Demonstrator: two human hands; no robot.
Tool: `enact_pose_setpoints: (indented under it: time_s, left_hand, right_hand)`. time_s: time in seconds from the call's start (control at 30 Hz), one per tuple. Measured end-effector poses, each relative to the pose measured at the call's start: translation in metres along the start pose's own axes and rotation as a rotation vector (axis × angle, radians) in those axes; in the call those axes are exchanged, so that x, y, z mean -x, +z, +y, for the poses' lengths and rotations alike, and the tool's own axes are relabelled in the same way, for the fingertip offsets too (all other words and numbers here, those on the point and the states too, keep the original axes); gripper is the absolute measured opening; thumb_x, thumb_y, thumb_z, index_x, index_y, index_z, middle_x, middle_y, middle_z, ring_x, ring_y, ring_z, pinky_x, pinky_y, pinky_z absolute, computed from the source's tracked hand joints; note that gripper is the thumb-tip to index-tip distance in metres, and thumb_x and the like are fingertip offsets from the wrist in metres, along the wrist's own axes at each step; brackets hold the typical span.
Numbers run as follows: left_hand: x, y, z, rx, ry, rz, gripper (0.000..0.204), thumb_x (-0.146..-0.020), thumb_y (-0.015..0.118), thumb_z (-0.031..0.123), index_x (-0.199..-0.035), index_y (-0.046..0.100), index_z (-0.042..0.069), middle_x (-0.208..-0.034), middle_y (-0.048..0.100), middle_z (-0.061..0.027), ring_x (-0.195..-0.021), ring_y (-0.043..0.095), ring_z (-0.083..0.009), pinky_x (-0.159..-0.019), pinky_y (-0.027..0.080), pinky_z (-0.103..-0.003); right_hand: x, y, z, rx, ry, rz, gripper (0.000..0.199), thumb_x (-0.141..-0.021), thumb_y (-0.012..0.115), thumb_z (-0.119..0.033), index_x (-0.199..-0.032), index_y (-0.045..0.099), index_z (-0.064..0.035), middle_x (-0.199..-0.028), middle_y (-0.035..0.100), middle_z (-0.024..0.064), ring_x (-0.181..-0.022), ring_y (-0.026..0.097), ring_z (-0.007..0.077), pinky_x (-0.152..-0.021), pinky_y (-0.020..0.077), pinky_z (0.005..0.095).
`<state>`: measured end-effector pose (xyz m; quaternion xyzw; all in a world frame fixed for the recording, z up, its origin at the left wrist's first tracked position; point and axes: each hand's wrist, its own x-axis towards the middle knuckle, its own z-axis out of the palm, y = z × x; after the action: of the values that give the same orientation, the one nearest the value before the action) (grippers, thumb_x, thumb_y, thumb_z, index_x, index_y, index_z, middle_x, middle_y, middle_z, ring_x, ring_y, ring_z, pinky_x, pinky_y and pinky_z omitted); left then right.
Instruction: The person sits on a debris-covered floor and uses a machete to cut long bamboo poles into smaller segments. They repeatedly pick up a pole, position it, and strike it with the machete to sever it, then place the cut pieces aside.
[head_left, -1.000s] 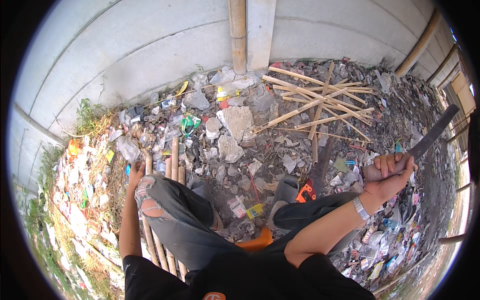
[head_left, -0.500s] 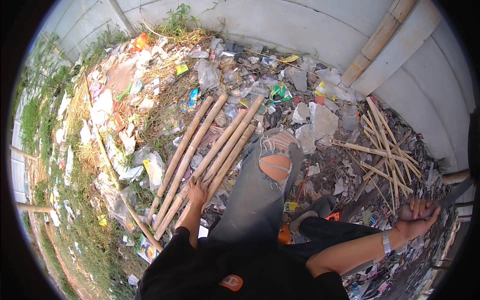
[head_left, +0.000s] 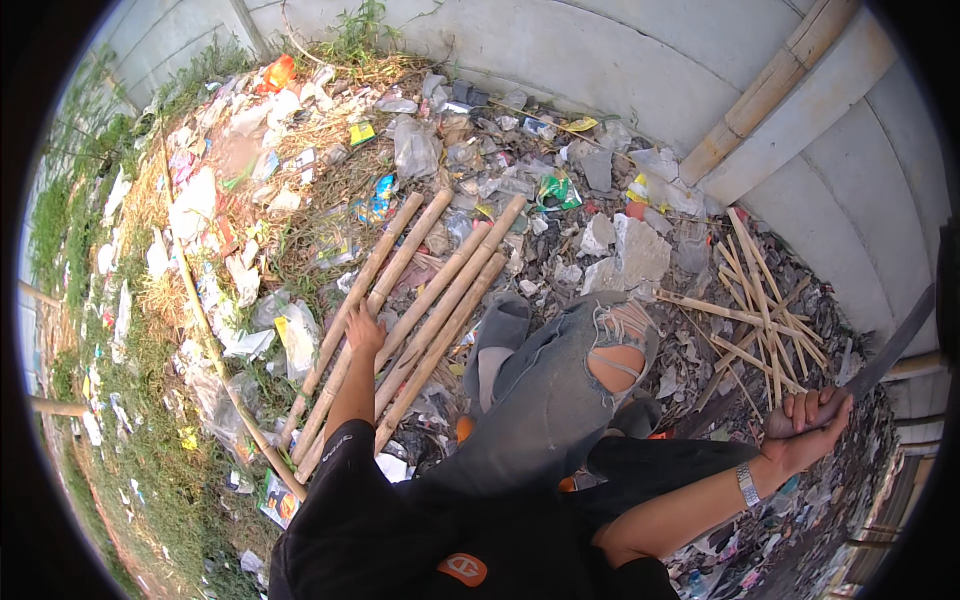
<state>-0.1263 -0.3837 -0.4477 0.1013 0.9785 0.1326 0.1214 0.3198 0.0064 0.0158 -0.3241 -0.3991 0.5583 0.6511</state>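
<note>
Several pale bamboo poles (head_left: 435, 305) lie side by side on the littered ground, left of my bent knee. My left hand (head_left: 365, 331) rests on them near the second pole from the left, fingers slightly apart; its underside is hidden. Out to the right, my right hand (head_left: 808, 422) is wrapped around the handle of a machete. The long dark blade of the machete (head_left: 899, 338) points up and away to the right, clear of the poles.
A heap of split bamboo strips (head_left: 765, 310) lies at the right. Broken concrete chunks (head_left: 640, 252) sit beyond my knee. A concrete wall (head_left: 620, 70) closes the far side, with a thick bamboo post (head_left: 770, 90) leaning there. A longer bamboo pole (head_left: 205, 330) lies at the left among weeds.
My left hand has shifted up and left across the poles. My knee has swung right, and a sandalled foot now shows beside the poles. My right hand still holds the machete.
</note>
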Motion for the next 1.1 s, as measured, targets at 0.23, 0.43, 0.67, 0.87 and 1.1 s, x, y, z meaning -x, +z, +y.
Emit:
enact_pose_setpoints:
  time_s: [0.23, 0.43, 0.67, 0.87, 1.1]
  left_hand:
    - [-0.01, -0.01, -0.04, -0.033, -0.102, -0.261, 0.078, -0.086, 0.075, 0.03, -0.152, 0.039, 0.011, -0.152, 0.042, -0.0259, -0.138, 0.045, -0.0428, -0.111, 0.042, -0.051]
    - [0.002, 0.001, -0.041, -0.148, -0.153, -0.167, 0.083, -0.085, 0.076, 0.029, -0.155, 0.035, 0.013, -0.157, 0.037, -0.0232, -0.142, 0.042, -0.0398, -0.111, 0.042, -0.051]
    - [0.014, -0.014, -0.042, -0.085, -0.197, -0.252, 0.081, -0.084, 0.077, 0.028, -0.154, 0.038, 0.013, -0.154, 0.04, -0.0221, -0.139, 0.045, -0.0386, -0.111, 0.043, -0.049]
    - [0.047, -0.01, -0.108, -0.226, -0.211, -0.261, 0.063, -0.088, 0.074, 0.03, -0.14, 0.048, 0.005, -0.146, 0.049, -0.0229, -0.134, 0.05, -0.0382, -0.111, 0.044, -0.047]
    - [0.048, -0.038, -0.124, -0.123, -0.067, -0.07, 0.05, -0.083, 0.074, 0.015, -0.124, 0.05, -0.002, -0.133, 0.052, -0.0241, -0.12, 0.059, -0.0421, -0.099, 0.053, -0.046]
  right_hand:
    - [-0.009, -0.016, 0.016, -0.078, 0.051, 0.054, 0.035, -0.103, 0.056, -0.039, -0.084, 0.049, -0.0105, -0.059, 0.033, -0.0047, -0.042, 0.029, 0.0048, -0.045, 0.0275, 0.0225]
    - [-0.023, -0.034, 0.03, -0.182, 0.118, 0.04, 0.033, -0.103, 0.058, -0.035, -0.082, 0.051, -0.01, -0.058, 0.034, -0.0054, -0.044, 0.03, 0.0052, -0.048, 0.0311, 0.0233]
    - [-0.02, -0.034, 0.032, -0.166, 0.121, 0.09, 0.032, -0.103, 0.057, -0.034, -0.083, 0.05, -0.0099, -0.058, 0.034, -0.0052, -0.046, 0.031, 0.0054, -0.051, 0.033, 0.0245]
    - [-0.021, -0.045, 0.03, -0.216, 0.125, 0.063, 0.032, -0.103, 0.058, -0.031, -0.082, 0.05, -0.0085, -0.059, 0.037, -0.004, -0.046, 0.033, 0.0055, -0.052, 0.0342, 0.0244]
    - [-0.026, -0.049, 0.028, -0.268, 0.161, 0.083, 0.032, -0.103, 0.057, -0.031, -0.081, 0.05, -0.0078, -0.059, 0.036, -0.0038, -0.047, 0.032, 0.0068, -0.053, 0.0338, 0.0242]
